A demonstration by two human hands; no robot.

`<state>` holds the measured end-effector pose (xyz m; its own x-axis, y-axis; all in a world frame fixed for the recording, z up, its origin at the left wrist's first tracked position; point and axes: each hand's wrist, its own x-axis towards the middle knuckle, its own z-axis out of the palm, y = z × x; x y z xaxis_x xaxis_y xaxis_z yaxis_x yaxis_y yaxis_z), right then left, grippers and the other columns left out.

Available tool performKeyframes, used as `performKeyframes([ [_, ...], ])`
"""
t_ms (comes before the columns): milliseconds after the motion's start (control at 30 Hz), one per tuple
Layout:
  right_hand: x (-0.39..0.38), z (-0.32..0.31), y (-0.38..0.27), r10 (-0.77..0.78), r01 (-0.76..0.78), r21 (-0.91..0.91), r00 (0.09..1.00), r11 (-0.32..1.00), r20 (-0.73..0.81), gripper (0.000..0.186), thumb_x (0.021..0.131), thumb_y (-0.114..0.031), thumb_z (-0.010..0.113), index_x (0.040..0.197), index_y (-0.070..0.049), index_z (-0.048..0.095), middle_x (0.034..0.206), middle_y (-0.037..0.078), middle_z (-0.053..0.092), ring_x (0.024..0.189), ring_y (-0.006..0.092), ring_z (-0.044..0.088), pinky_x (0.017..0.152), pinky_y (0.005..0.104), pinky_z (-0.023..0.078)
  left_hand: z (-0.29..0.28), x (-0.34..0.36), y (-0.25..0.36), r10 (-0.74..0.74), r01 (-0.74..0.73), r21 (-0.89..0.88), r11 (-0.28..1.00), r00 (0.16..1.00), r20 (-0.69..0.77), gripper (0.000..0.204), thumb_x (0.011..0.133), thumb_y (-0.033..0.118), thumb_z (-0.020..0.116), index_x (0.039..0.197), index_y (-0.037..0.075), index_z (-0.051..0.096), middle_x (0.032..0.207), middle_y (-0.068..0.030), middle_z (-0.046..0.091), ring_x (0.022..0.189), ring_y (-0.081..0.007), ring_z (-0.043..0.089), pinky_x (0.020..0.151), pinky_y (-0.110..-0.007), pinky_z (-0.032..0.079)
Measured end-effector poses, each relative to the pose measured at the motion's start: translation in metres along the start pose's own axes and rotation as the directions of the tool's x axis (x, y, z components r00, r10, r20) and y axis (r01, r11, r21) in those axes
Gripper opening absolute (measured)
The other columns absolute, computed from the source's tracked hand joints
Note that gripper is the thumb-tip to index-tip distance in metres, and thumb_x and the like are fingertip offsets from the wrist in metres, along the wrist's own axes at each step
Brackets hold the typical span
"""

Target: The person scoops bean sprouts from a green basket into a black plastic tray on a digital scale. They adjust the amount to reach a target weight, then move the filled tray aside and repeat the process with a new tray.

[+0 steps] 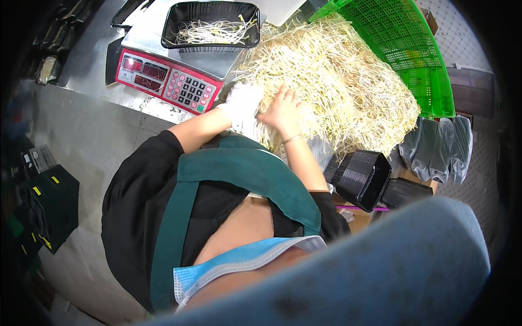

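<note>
A big heap of bean sprouts (326, 70) covers the metal table in front of me. My right hand (283, 111) is bare and lies on the near left edge of the heap, its fingers spread over the sprouts. Just left of it is my left hand (244, 103) in a white glove, beside the heap and close to the scale; its fingers do not show clearly. The red digital scale (169, 80) carries a black plastic tray (210, 48), with a small portion of sprouts inside.
A green perforated basket (405, 41) stands tilted behind the heap at the right. Stacked black trays (361, 179) lie near my right elbow, with plastic-wrapped stacks (440, 146) farther right. More black trays (60, 32) sit far left. A dark box (53, 201) is on the left.
</note>
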<state>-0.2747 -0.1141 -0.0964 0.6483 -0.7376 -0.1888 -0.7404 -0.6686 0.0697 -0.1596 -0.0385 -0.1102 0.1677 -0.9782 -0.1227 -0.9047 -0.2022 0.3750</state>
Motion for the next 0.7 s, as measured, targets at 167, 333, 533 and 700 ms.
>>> performKeyframes([
  [167, 0.043, -0.003, 0.036, 0.036, -0.053, 0.119, 0.989, 0.991, 0.141, 0.085, 0.059, -0.040, 0.073, 0.124, 0.005, 0.041, 0.111, 0.022, 0.057, 0.104, 0.0314, 0.056, 0.088, 0.0392, 0.044, 0.009, -0.044, -0.012, 0.163, -0.219, -0.048, 0.975, 0.840, -0.517, 0.041, 0.083, 0.022, 0.049, 0.118, 0.002, 0.051, 0.119, -0.0205, 0.051, 0.108, -0.0331, 0.048, 0.090, -0.042, 0.038],
  [333, 0.045, -0.030, 0.092, 0.047, -0.028, 0.723, 0.999, 0.690, -0.006, 0.062, 0.061, -0.020, 0.069, 0.115, 0.002, 0.050, 0.095, 0.015, 0.064, 0.083, 0.0216, 0.063, 0.074, 0.0317, 0.051, 0.009, -0.046, 0.006, 0.645, -0.618, -0.414, 0.669, 0.759, -0.090, 0.045, 0.087, 0.028, 0.043, 0.122, 0.001, 0.048, 0.120, -0.0181, 0.050, 0.117, -0.0331, 0.042, 0.100, -0.037, 0.032],
  [533, 0.025, -0.124, 0.147, 0.027, 0.218, 0.860, 0.965, 0.462, -0.260, 0.068, 0.065, -0.009, 0.070, 0.126, 0.001, 0.043, 0.086, 0.011, 0.064, 0.067, 0.0141, 0.062, 0.058, 0.0260, 0.052, 0.062, 0.028, 0.085, 0.763, -0.765, 0.016, 0.643, 0.639, -0.103, 0.047, 0.087, 0.035, 0.042, 0.121, 0.003, 0.050, 0.119, -0.0163, 0.051, 0.113, -0.0319, 0.046, 0.099, -0.037, 0.033],
  [700, 0.005, -0.140, 0.135, 0.088, 0.116, 0.547, 0.939, 0.829, -0.332, 0.066, 0.069, -0.015, 0.070, 0.125, 0.003, 0.041, 0.098, 0.017, 0.060, 0.081, 0.0222, 0.061, 0.069, 0.0308, 0.051, 0.051, 0.040, 0.059, 0.814, -0.749, 0.321, 0.580, 0.552, -0.183, 0.053, 0.083, 0.040, 0.047, 0.121, 0.004, 0.049, 0.122, -0.0147, 0.051, 0.112, -0.0302, 0.047, 0.099, -0.039, 0.033],
])
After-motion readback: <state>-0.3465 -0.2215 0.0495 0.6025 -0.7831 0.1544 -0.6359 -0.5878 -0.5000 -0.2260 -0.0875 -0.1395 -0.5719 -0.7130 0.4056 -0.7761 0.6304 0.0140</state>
